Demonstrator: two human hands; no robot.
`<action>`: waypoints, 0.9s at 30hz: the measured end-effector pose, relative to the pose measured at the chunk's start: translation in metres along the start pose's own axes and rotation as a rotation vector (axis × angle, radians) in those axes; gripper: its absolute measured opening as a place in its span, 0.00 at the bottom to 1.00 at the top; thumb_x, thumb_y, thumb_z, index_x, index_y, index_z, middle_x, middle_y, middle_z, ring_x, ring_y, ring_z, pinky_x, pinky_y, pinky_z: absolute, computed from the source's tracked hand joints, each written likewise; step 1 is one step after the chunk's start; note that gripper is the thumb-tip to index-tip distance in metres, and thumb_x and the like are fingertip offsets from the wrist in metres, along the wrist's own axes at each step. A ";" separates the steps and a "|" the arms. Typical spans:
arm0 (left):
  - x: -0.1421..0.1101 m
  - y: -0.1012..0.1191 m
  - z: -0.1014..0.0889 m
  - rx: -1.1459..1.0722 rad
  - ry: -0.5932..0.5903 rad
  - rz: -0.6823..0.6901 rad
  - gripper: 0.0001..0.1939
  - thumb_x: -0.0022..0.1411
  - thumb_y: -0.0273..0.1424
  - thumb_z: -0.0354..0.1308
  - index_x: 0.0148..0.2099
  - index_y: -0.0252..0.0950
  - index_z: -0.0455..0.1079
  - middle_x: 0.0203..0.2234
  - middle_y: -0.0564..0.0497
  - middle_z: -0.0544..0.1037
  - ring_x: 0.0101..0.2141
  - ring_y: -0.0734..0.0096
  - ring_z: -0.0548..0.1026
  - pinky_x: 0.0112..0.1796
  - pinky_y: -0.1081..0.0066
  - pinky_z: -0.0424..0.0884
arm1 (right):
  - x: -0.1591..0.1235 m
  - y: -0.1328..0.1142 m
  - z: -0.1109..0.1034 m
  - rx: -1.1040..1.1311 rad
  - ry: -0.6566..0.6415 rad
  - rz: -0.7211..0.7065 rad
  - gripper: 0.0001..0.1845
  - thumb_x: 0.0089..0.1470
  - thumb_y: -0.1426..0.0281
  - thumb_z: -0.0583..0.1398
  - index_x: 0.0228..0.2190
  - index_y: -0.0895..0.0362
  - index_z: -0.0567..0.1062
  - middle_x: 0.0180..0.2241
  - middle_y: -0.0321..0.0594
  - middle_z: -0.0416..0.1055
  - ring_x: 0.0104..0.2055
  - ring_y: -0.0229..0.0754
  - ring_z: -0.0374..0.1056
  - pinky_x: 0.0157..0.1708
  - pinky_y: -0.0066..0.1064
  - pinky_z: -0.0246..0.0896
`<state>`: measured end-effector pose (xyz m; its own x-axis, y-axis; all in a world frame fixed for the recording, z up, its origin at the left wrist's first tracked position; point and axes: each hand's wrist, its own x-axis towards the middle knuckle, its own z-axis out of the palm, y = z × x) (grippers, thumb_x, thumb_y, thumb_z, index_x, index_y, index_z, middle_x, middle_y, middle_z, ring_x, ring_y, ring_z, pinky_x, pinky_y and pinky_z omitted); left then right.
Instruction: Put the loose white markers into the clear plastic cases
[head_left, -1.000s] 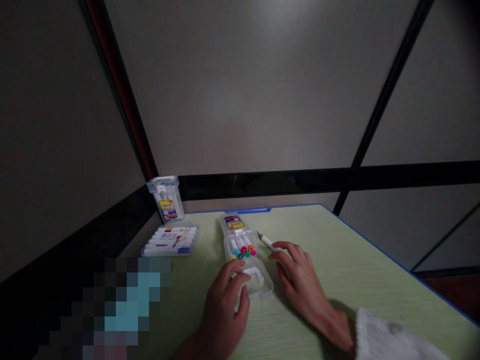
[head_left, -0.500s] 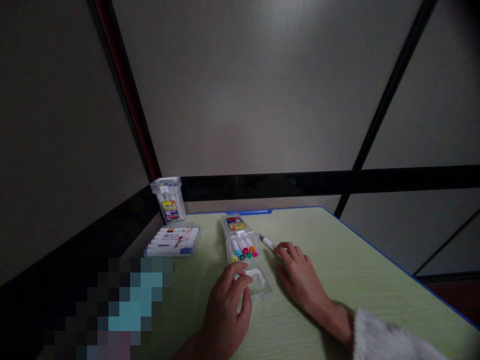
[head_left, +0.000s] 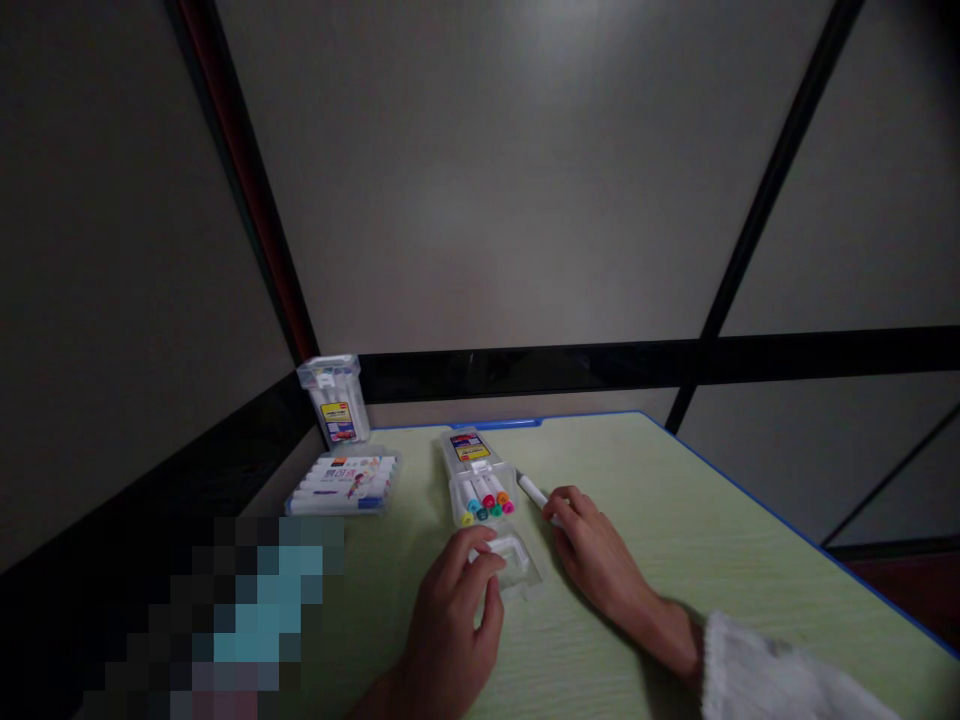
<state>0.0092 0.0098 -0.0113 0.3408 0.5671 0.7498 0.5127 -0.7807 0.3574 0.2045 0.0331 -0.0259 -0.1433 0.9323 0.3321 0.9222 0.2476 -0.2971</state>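
My right hand [head_left: 600,560] is closed around the rear of a white marker [head_left: 532,490], whose grey tip end points away from me toward the back of the table. Just left of that marker lies a clear plastic case [head_left: 459,482] with its open end toward me, showing several markers with coloured ends. In front of the case is its clear lid [head_left: 525,575], flat on the table. My left hand [head_left: 455,625] is held at the lid's left side, fingers curved and apart. Whether its fingertips touch the lid, I cannot tell.
A flat pack of white markers [head_left: 345,484] lies at the left of the pale green table [head_left: 637,460]. Behind it stands an upright marker case [head_left: 337,405] in the corner. Dark-trimmed grey panels [head_left: 487,200] rise behind the table. A blurred patch covers the lower left.
My right hand has closed in on the white marker and shifted slightly left with it. My left hand stays nearly still. The whole view has shifted a little.
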 end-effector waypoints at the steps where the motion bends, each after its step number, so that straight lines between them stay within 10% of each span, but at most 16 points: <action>1: 0.000 0.000 0.000 -0.002 0.001 0.004 0.13 0.54 0.16 0.47 0.37 0.36 0.65 0.38 0.47 0.71 0.40 0.67 0.72 0.41 0.71 0.70 | 0.000 0.000 0.000 0.007 -0.004 -0.001 0.17 0.45 0.86 0.49 0.36 0.59 0.66 0.40 0.48 0.64 0.40 0.47 0.62 0.40 0.36 0.60; 27: 0.003 0.003 -0.002 -0.017 0.009 0.009 0.12 0.54 0.16 0.46 0.35 0.36 0.65 0.36 0.47 0.72 0.38 0.68 0.73 0.39 0.71 0.71 | -0.003 -0.003 -0.001 0.192 0.007 -0.037 0.19 0.51 0.85 0.44 0.40 0.57 0.64 0.34 0.44 0.63 0.34 0.43 0.63 0.35 0.34 0.60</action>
<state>0.0107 0.0086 -0.0070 0.3385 0.5579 0.7578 0.4962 -0.7900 0.3600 0.2027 0.0291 -0.0257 -0.1730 0.9199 0.3520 0.8309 0.3282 -0.4493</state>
